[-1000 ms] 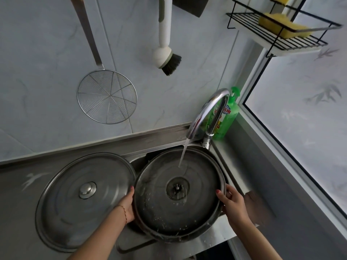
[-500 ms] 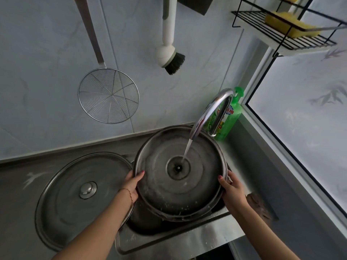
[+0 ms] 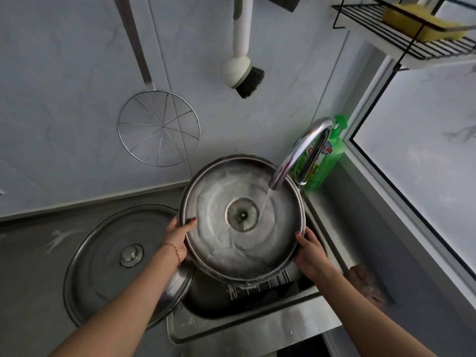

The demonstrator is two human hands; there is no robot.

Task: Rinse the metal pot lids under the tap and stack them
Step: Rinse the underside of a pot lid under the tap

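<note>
I hold a large round metal pot lid (image 3: 221, 243) underside up over the sink, tilted toward me. My left hand (image 3: 177, 235) grips its left rim and my right hand (image 3: 310, 249) grips its right rim. Water runs from the curved chrome tap (image 3: 298, 153) onto the lid just right of its centre and spreads over the surface. A second, larger metal lid (image 3: 103, 258) with a round knob lies knob up on the steel counter to the left, its right edge under my left forearm.
The steel sink (image 3: 244, 323) holds a wire rack below the lid. A green dish soap bottle (image 3: 327, 161) stands behind the tap. On the wall hang a wire skimmer (image 3: 158, 127) and a dish brush (image 3: 242, 70). A black wire shelf (image 3: 401, 39) with a yellow sponge hangs top right.
I raised the lid out of the sink and moved it back toward the wall. The water stream now lands right of its centre instead of on it.
</note>
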